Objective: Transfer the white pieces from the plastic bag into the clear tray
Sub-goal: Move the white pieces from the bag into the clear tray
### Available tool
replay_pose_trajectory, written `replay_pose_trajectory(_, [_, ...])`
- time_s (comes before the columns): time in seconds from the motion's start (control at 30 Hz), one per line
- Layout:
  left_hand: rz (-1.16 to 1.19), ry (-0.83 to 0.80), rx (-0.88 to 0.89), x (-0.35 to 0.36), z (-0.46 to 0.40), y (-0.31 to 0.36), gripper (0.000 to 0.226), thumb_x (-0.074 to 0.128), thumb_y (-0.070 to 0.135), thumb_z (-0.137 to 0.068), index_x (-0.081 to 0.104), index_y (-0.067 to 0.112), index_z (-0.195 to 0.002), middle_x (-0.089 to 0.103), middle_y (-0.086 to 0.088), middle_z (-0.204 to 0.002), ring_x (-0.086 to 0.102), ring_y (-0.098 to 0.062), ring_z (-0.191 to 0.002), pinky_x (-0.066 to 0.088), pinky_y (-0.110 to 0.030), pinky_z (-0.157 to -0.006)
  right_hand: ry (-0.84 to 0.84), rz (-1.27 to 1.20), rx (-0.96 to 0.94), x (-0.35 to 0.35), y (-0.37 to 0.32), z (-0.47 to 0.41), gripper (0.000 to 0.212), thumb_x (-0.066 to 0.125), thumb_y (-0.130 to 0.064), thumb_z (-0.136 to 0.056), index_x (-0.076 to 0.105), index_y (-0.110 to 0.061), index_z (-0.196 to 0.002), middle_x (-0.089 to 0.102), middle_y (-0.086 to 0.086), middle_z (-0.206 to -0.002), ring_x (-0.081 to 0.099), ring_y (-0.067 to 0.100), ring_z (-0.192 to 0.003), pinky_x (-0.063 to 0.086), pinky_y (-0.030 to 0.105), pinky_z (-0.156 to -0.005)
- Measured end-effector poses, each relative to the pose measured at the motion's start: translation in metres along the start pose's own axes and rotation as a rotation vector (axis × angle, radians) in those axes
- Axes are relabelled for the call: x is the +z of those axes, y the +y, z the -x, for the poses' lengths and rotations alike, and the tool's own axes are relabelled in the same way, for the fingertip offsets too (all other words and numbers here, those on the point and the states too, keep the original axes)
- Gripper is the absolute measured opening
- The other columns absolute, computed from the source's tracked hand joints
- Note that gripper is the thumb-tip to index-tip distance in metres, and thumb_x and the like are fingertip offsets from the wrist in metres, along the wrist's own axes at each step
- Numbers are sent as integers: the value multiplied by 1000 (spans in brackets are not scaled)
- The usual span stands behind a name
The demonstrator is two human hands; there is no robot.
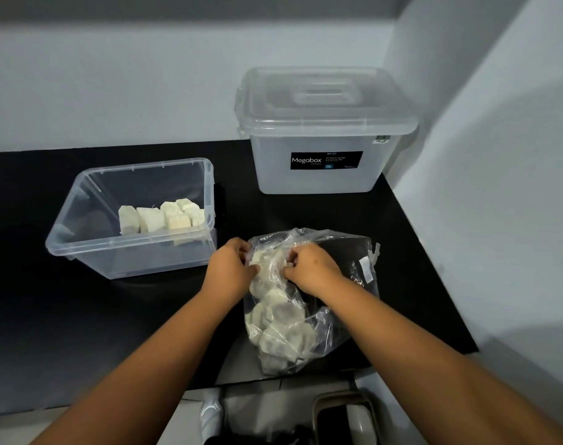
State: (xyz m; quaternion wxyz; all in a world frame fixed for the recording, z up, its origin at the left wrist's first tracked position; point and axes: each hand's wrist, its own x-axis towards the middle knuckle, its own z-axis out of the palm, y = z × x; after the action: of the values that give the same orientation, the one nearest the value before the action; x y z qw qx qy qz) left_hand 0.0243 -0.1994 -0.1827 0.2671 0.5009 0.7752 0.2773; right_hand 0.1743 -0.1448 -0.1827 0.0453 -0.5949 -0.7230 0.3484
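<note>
While each hand, left point(230, 268) and right point(312, 268), pinches the plastic bag point(309, 303) near the counter point(81, 332) edge, the clear tray point(129, 248) sits left, a lidded box point(322, 130) behind.

Counter point(81, 316) black. Wall point(113, 75) pale blue-grey. Tray point(90, 248) clear, colourless; pieces point(161, 216) in it off-white, one cream-tinged. Bag point(322, 316) transparent, contents whitish-grey; small white tag point(367, 266) at edge. Lidded box point(318, 130) translucent frosted white, black label point(326, 160) with white lettering, small blue patch.
</note>
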Motion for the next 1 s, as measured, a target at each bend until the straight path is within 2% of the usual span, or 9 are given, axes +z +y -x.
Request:
replay_pose_trajectory(0.07, [28,18,2,1,1,0,33,74,7,-78,58,10,-107,55,4,-82,54,-12,-75,39,-17,-61,9,-32,0,1,1,1,5,70,-21,-82,67,-17,-80,64,-5,-77,64,16,-75,55,32,-69])
replay_pose_trajectory(0.17, [65,47,0,2,2,0,29,72,4,-78,58,11,-103,54,6,-76,52,-6,-67,37,-10,-58,6,-118,-5,1,2,2,10,72,-20,-79,62,-19,-76,63,-4,-75,64,17,-74,57,36,-73])
replay_pose_trajectory(0.33, [69,79,-23,3,-1,-5,25,68,0,-79,58,10,-100,56,1,-74,52,-9,-66,36,-10,-57,58,-174,8,-8,13,10,16,75,-22,-79,59,-21,-80,56,-8,-67,53,9,-58,48,27,-59])
replay_pose_trajectory(0.47, [32,82,-15,3,-2,-8,22,65,-1,-80,59,7,-100,54,3,-70,50,-6,-62,37,-11,-55,99,-242,2,-21,29,25,22,78,-18,-77,56,-19,-74,58,-2,-67,62,19,-63,59,43,-71])
replay_pose_trajectory(0.57, [-21,86,38,4,2,-3,25,64,1,-81,59,7,-105,57,-5,-91,57,-16,-76,47,-21,-68,116,-309,1,-28,40,37,23,80,-12,-75,58,-14,-80,55,-4,-67,61,16,-58,61,44,-67])
replay_pose_trajectory(0.67, [-135,174,165,2,13,8,31,62,9,-86,60,9,-116,52,-9,-113,52,-23,-100,40,-24,-84,71,-403,21,-30,46,45,23,78,-4,-77,57,-10,-84,54,-2,-66,59,12,-54,61,40,-64])
replay_pose_trajectory(0.73, [-162,231,313,2,23,19,28,61,17,-89,62,12,-117,54,-5,-115,50,-21,-106,40,-26,-89,22,-414,47,-28,49,47,23,77,-3,-78,56,-11,-84,53,1,-69,59,12,-54,61,38,-63])
replay_pose_trajectory(0.87, [-163,46,606,14,36,32,12,63,22,-88,66,20,-100,58,8,-95,51,-9,-92,40,-21,-83,31,-377,78,-23,52,44,21,76,-7,-80,57,-14,-86,56,1,-74,61,14,-58,62,43,-67])
replay_pose_trajectory(1.0, [-253,-192,652,33,39,30,8,69,28,-83,70,23,-89,57,10,-89,49,-7,-89,44,-23,-80,82,-400,129,-21,54,41,19,73,-8,-83,57,-15,-91,59,2,-75,67,20,-58,62,46,-69])
